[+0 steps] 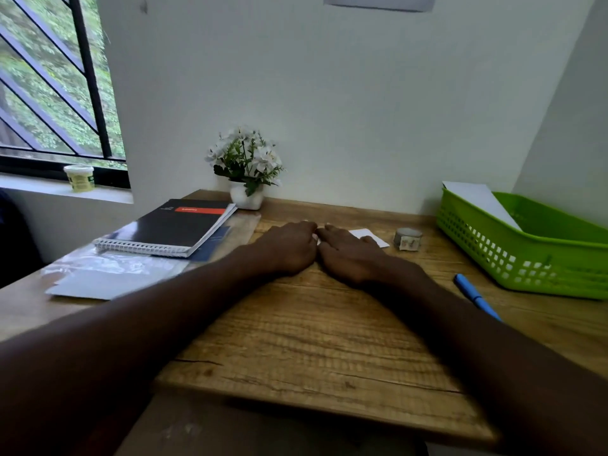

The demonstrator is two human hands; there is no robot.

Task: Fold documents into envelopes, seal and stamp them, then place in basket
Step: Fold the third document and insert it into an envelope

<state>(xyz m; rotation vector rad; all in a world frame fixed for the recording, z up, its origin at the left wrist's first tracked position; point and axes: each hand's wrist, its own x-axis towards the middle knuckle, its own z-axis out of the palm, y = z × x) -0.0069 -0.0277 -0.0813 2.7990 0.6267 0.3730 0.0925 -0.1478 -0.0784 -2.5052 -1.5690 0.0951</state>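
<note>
Wooden desk (329, 324) against a pale wall; window at 10 o'clock of the view.

Both hands lie knuckles-up at desk centre, side by side and touching at the fingers. Left hand (289, 246): fingers bent downward at the tips, pressing on the desk or on something beneath; what it covers is hidden. Right hand (348, 255): flatter, fingers extended over a white paper (368, 236) whose corner shows at 2 o'clock of the hand. Whether either hand pinches the paper I cannot tell; they read as pressing flat. Judgement: a fold or an envelope flap is being creased or sealed under the palms, which would explain the paired, downward posture.

Tape roll (408, 238) stands just beside the paper at 3 o'clock, near for sealing. Green basket (513, 258) sits at 3 o'clock on the desk edge, one white sheet (477, 199) already leaning inside it, likely a finished piece. Blue pen (477, 297) lies in front of the basket.

At 9 o'clock: stock pile, a white sheet stack (98, 284) under a clear sleeve, and a spiral notebook (167, 228) on top. Flower pot (246, 195) at 12 o'clock against the wall. Tub (79, 177) on the sill.
</note>
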